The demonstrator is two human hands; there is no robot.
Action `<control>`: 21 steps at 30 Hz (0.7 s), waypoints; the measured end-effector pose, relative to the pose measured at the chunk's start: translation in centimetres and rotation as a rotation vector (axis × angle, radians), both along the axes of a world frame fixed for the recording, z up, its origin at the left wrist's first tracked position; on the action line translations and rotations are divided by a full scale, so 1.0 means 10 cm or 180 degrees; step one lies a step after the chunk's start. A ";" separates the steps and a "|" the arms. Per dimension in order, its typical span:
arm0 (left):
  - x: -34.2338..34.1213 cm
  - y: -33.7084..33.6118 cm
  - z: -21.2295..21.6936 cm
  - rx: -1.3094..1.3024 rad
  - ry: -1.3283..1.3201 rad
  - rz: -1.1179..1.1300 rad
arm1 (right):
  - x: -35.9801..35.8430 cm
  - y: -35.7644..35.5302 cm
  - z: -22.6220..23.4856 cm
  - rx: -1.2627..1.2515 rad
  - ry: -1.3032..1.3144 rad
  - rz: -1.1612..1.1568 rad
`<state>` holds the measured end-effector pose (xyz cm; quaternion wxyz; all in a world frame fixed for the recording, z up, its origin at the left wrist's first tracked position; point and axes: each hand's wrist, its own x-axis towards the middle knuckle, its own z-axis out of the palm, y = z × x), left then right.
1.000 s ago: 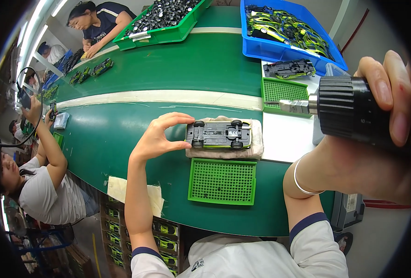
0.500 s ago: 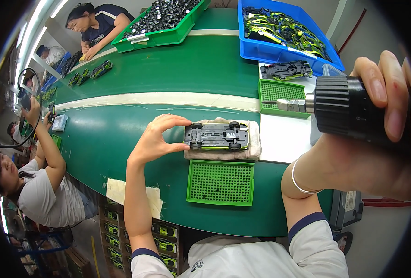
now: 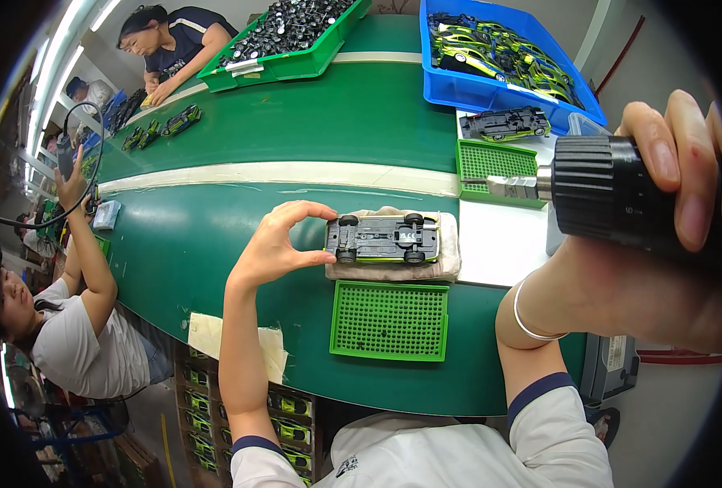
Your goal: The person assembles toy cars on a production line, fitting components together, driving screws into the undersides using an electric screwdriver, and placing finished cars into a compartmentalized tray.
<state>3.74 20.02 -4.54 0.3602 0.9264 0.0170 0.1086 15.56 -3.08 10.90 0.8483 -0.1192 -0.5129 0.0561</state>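
A toy car [image 3: 383,238] lies wheels up on a pale folded cloth [image 3: 449,264], its black underside showing and yellow-green at its edge. My left hand [image 3: 278,244] grips the car's left end between thumb and fingers. In my right hand [image 3: 686,171] is a black power screwdriver [image 3: 601,187], raised close to the camera at the right. Its metal bit points left, and in the picture it overlaps a small green perforated tray [image 3: 499,163]. Just below the cloth lies another green perforated tray [image 3: 389,321].
Beyond stand a blue bin [image 3: 507,93] of yellow-green car parts and a green crate [image 3: 275,69] of small black parts. Another upturned car [image 3: 505,124] lies before the blue bin. Co-workers sit at the far left [image 3: 92,342] and across the table [image 3: 174,49].
My hands, the car and the screwdriver stay practically where they were. The co-worker at the left has shifted a raised hand with a corded tool slightly to the right.
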 end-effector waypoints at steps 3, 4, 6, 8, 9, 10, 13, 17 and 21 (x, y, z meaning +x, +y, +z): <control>0.00 0.00 0.00 -0.0040 0.0044 0.0008 | 0.01 -0.01 -0.01 0.0003 0.0011 -0.0008; 0.00 0.00 -0.01 -0.0039 0.0046 0.0008 | 0.01 -0.01 -0.01 0.0003 0.0016 -0.0011; 0.02 0.00 -0.03 -0.0414 0.0112 0.0012 | -0.02 0.09 0.02 0.0002 0.0024 -0.0023; 0.03 0.00 -0.03 -0.0553 0.0151 -0.0010 | -0.04 0.04 0.04 0.0002 0.0032 -0.0028; 0.03 0.00 -0.04 -0.0691 0.0189 -0.0028 | -0.04 0.06 0.04 0.0003 0.0035 -0.0027; 0.03 0.01 -0.06 -0.0690 0.0188 -0.0025 | -0.04 0.12 0.03 0.0003 0.0038 -0.0026; 0.05 0.03 -0.12 -0.0971 0.0325 -0.0081 | -0.04 0.11 0.03 0.0000 0.0045 -0.0016; 0.06 0.05 -0.16 -0.1213 0.0363 -0.0185 | -0.05 0.12 0.03 -0.0010 0.0049 -0.0023; 0.07 0.05 -0.16 -0.1345 0.0388 -0.0214 | -0.05 0.11 0.02 -0.0014 0.0054 -0.0037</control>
